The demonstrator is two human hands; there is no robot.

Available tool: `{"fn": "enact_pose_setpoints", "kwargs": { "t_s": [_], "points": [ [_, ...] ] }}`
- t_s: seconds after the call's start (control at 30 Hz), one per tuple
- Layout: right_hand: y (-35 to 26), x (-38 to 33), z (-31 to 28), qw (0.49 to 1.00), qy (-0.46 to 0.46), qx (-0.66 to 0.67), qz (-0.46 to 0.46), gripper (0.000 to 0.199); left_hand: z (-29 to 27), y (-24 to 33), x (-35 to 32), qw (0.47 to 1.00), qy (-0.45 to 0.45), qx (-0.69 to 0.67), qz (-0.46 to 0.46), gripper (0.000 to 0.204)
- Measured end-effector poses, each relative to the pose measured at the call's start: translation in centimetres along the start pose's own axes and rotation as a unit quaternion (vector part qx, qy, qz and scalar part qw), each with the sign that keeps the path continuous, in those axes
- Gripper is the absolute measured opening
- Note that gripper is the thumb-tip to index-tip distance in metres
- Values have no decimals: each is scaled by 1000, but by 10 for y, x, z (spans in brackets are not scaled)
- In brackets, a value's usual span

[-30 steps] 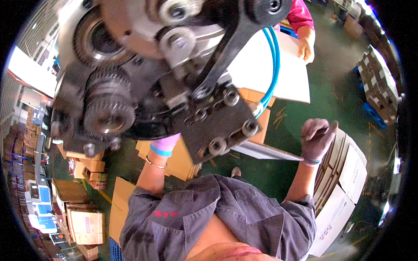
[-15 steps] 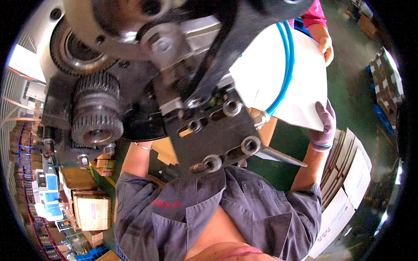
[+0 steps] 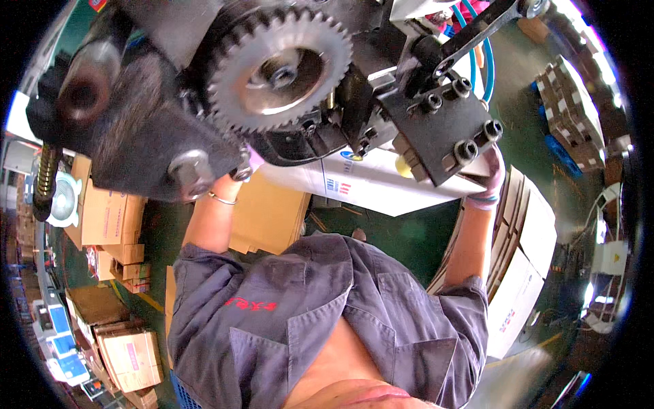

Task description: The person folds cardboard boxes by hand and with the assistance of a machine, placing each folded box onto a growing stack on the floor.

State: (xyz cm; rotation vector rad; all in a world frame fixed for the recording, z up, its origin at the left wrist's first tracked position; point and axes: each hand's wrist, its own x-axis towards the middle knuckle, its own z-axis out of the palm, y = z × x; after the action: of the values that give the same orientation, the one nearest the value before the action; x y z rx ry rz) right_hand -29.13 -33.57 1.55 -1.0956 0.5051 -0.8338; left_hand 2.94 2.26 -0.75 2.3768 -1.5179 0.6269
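Note:
A white printed cardboard box blank (image 3: pixel 381 187) lies partly under the black machine head, its printed near side toward me. My right hand (image 3: pixel 495 167), in a purple glove, is closed on the blank's right edge. Behind the machine's lower left side, my left hand (image 3: pixel 255 160) shows only as a sliver of glove beside the blank's left end. Its fingers are hidden, so its grip does not show. A large toothed gear (image 3: pixel 279 71) and a bolted black plate (image 3: pixel 443 133) hang above the blank.
Brown cardboard sheets (image 3: pixel 269 211) stand below my left forearm. Stacked white carton blanks (image 3: pixel 524 273) are beside my right arm. Cartons (image 3: pixel 112 218) and a pale fan (image 3: pixel 65 198) stand left. Beyond blue hoses (image 3: pixel 489 68), a person in pink (image 3: pixel 466 12) is partly visible.
The white blank now shows a printed side lower in the view, with my right hand still at its edge. The machine appears shifted, its gear larger. The other person's hand no longer visibly grips the blank.

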Motion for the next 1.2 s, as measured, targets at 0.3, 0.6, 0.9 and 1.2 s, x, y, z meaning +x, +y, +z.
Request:
{"fn": "enact_pose_setpoints", "kwargs": {
  "t_s": [0.3,0.6,0.9,1.2],
  "points": [
    [-9,-53,37,959,-10,-195,-205,47,14,2,11,999,-9,33,13,36],
    [3,-44,34,984,33,-99,-147,50,1,11,24,998,-40,-37,21,41],
    [6,-41,41,989,39,-60,-133,55,-16,17,24,920,-44,370,124,52],
    [-31,-62,-56,965,220,7,-144,42,21,71,-73,987,134,-80,47,44]
  ]
}}
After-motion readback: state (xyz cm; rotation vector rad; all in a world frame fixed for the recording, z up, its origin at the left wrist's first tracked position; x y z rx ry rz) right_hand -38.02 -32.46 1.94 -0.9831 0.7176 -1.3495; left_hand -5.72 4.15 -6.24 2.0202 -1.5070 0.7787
